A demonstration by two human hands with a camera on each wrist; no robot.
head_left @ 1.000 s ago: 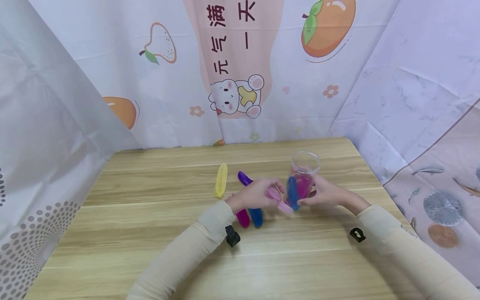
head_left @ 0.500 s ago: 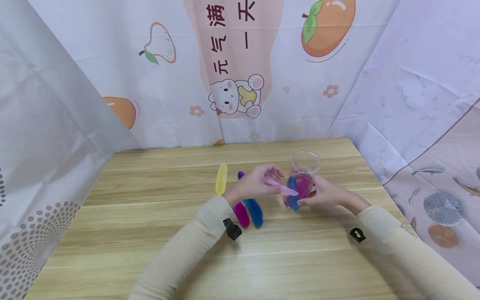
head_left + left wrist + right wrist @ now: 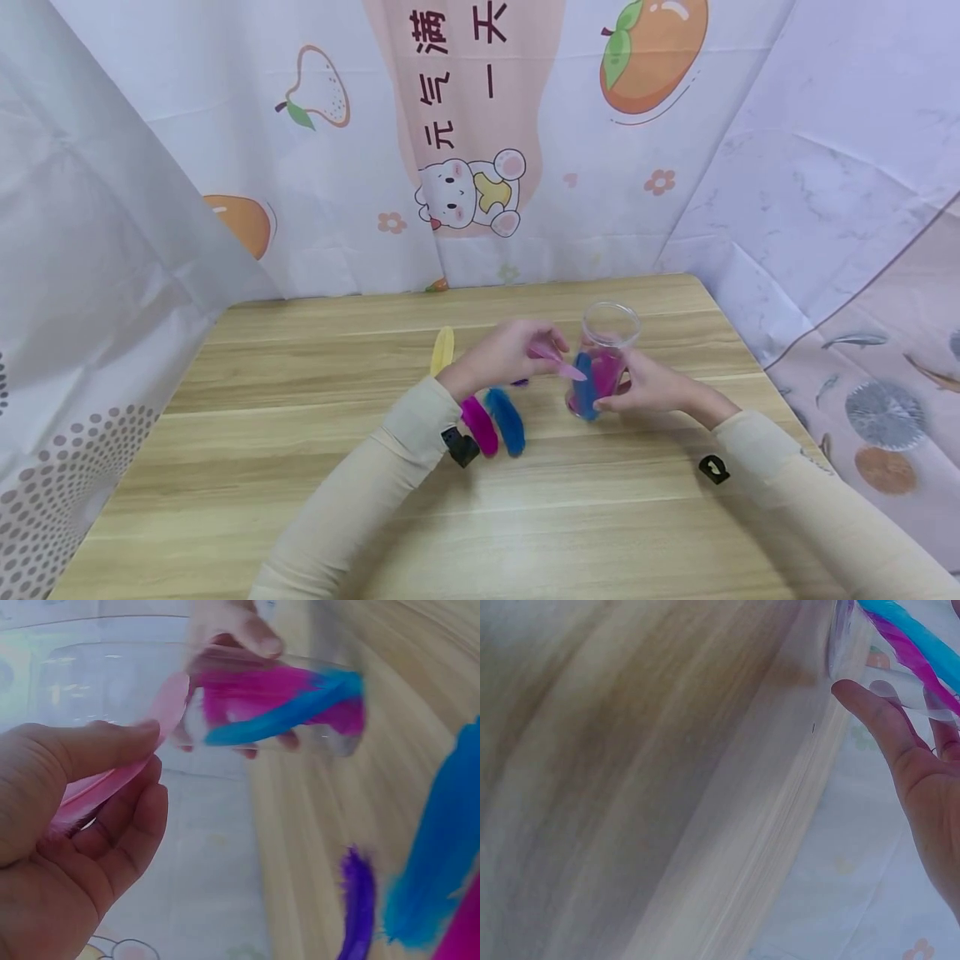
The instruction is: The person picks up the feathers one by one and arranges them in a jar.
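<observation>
A light pink feather point(image 3: 112, 780) is pinched between the thumb and fingers of my left hand point(image 3: 510, 354), its tip close to the cup's left side in the head view. My right hand point(image 3: 656, 383) grips a clear plastic cup point(image 3: 611, 323) that stands upright on the table. Inside the cup are a blue feather point(image 3: 292, 712) and magenta feathers point(image 3: 251, 690). Below my left wrist lie a magenta feather point(image 3: 480, 427) and a blue feather point(image 3: 507, 423) side by side. A purple feather point(image 3: 358, 904) is mostly hidden under my left hand in the head view.
A yellow feather point(image 3: 442, 348) lies behind my left wrist, partly covered by it. The wooden table point(image 3: 300, 358) ends at a printed curtain point(image 3: 330, 192) at the back, and more cloth hangs at both sides.
My left hand has shifted slightly, with the pink feather turning from low in front of the cup to higher at its left side. The right hand and cup have stayed put.
</observation>
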